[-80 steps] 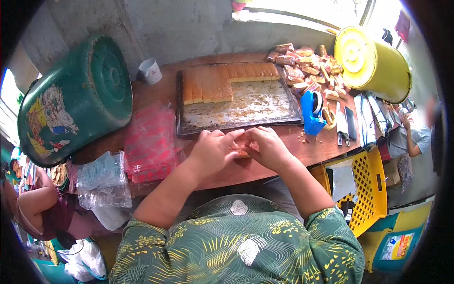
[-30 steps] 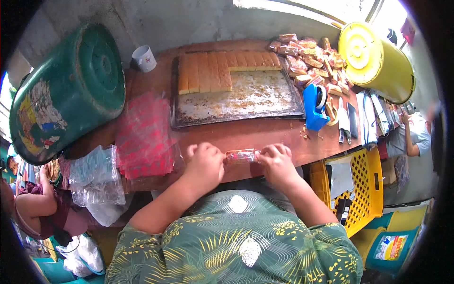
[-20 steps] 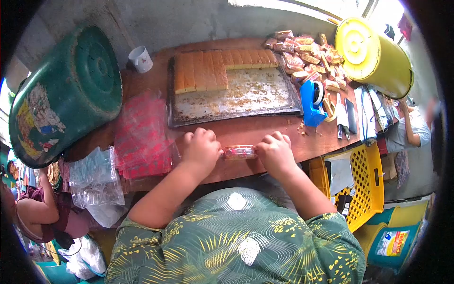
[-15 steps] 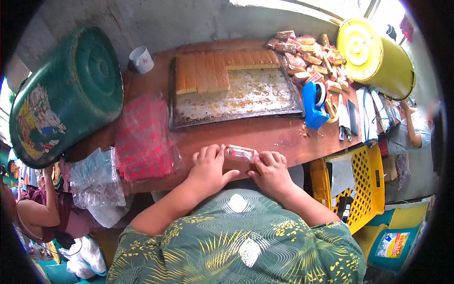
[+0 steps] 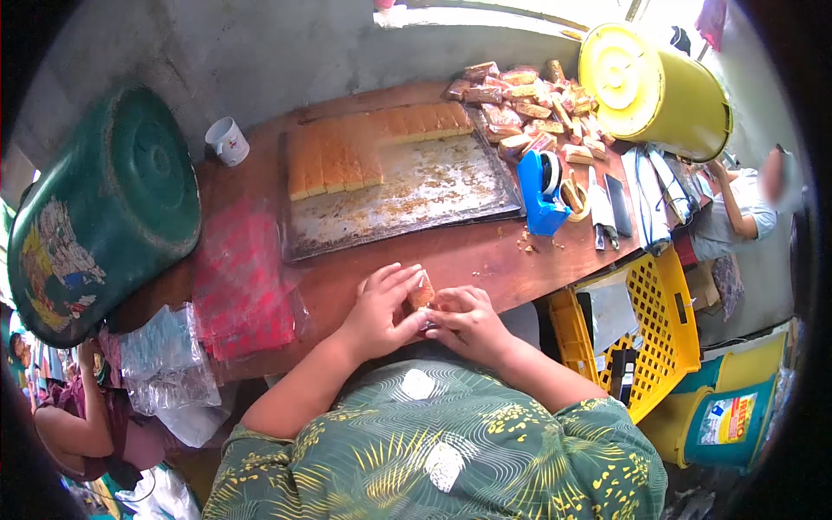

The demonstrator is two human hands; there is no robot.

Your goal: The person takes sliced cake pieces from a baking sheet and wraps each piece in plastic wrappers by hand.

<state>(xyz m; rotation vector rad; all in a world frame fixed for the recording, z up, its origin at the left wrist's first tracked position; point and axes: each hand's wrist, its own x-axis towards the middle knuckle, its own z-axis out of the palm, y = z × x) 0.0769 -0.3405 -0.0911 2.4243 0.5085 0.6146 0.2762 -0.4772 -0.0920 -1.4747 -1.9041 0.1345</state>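
Note:
A plastic-wrapped cake slice (image 5: 423, 291) stands tilted between my hands near the table's front edge. My left hand (image 5: 379, 310) is closed round its left side, fingers behind and thumb in front. My right hand (image 5: 471, 324) pinches at the lower end of the wrapper; the fingertips partly hide what they grip. Beyond my hands lies a dark baking tray (image 5: 433, 186) with a row of cut sponge cake (image 5: 338, 160) along its back and left. Flat red-printed plastic bags (image 5: 238, 286) are stacked to the left of my hands.
Wrapped slices (image 5: 529, 104) are heaped at the back right beside a yellow bucket (image 5: 663, 95). A blue tape dispenser (image 5: 542, 195) stands before them. A green bin (image 5: 108, 208) and a mug (image 5: 227, 140) are on the left. A yellow crate (image 5: 663, 347) sits lower right. Other people are at both sides.
The wrapped slice was lying flat on the table and is now turned up on end. My left hand has closed round it, and my right hand has come in closer. The view has shifted slightly.

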